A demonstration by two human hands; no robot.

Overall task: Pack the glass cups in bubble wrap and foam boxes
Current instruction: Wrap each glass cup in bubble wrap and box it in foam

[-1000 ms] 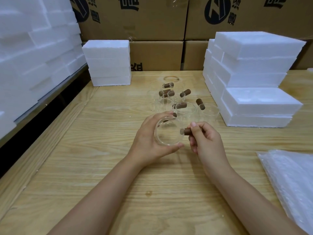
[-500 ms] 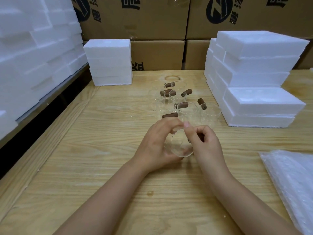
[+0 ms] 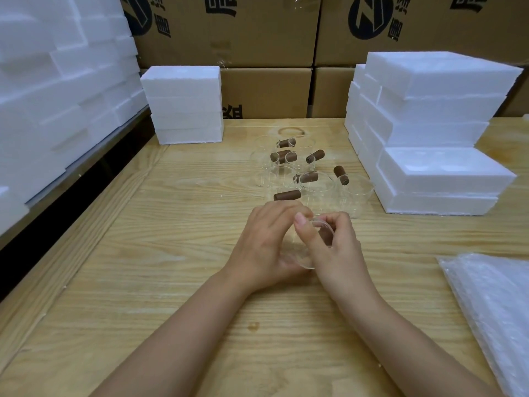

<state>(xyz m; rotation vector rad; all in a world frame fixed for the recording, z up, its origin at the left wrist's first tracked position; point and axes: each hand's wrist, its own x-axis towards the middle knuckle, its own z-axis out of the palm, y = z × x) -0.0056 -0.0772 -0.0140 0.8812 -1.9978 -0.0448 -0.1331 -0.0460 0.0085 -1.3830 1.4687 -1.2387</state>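
Just above the wooden surface (image 3: pixel 171 253), my left hand (image 3: pixel 266 242) wraps the wall of one glass cup (image 3: pixel 304 260) while my right hand (image 3: pixel 335 253) pinches its rim, fingers curled. I judge the cup light, stiff, slick and easily chipped, so it is best taken by the body or its brown handle, never the thin lip alone. The other cups (image 3: pixel 309 179) crowd just beyond my knuckles and could be knocked, with the bubble wrap (image 3: pixel 492 305) off to my right and the foam boxes (image 3: pixel 440 173) stacked behind it.
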